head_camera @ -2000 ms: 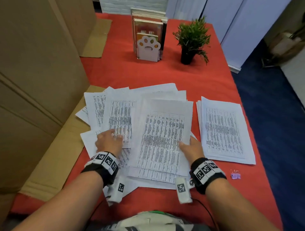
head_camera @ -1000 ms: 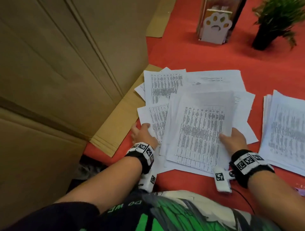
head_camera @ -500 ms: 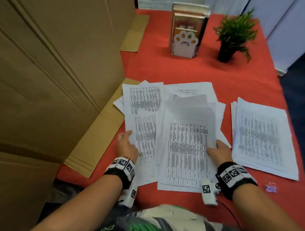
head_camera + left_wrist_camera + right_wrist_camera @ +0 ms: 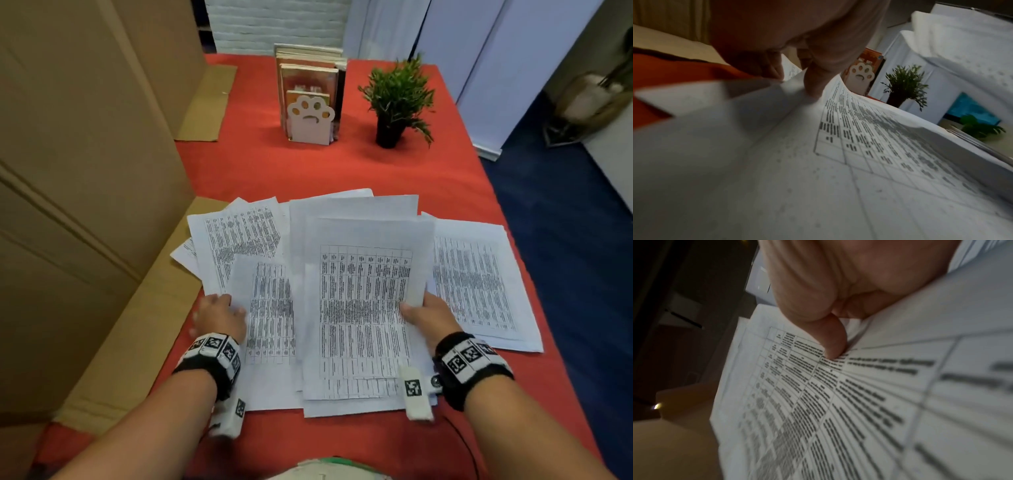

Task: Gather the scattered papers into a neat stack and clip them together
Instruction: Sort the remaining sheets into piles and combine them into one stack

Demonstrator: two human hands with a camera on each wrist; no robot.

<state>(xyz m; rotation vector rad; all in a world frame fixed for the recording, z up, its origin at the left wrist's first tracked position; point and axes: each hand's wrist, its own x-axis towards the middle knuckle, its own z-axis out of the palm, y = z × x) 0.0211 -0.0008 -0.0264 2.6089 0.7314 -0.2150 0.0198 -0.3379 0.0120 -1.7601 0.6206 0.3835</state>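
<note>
Printed white papers (image 4: pixel 363 308) lie fanned out on the red tablecloth (image 4: pixel 308 168). My right hand (image 4: pixel 411 306) grips the right edge of the top bundle, with the thumb (image 4: pixel 832 344) on the printed table and the fingers underneath. My left hand (image 4: pixel 233 308) pinches the left edge of a lower sheet (image 4: pixel 270 308); its thumb (image 4: pixel 813 87) presses on top of the paper. More sheets (image 4: pixel 239 236) stick out at the far left. A separate, tidier stack (image 4: pixel 476 281) lies to the right. No clip is in view.
Tall cardboard boxes (image 4: pixel 85 205) wall off the left side, with a flat cardboard flap (image 4: pixel 144 325) under the leftmost sheets. A paw-shaped bookend with books (image 4: pixel 310 120) and a potted plant (image 4: pixel 397 99) stand at the back. Blue floor (image 4: pixel 565 240) lies beyond the table's right edge.
The head view swung left and back to centre. My right hand has lifted the top bundle's right edge. My left hand slid from on top of the left sheets to their outer edge.
</note>
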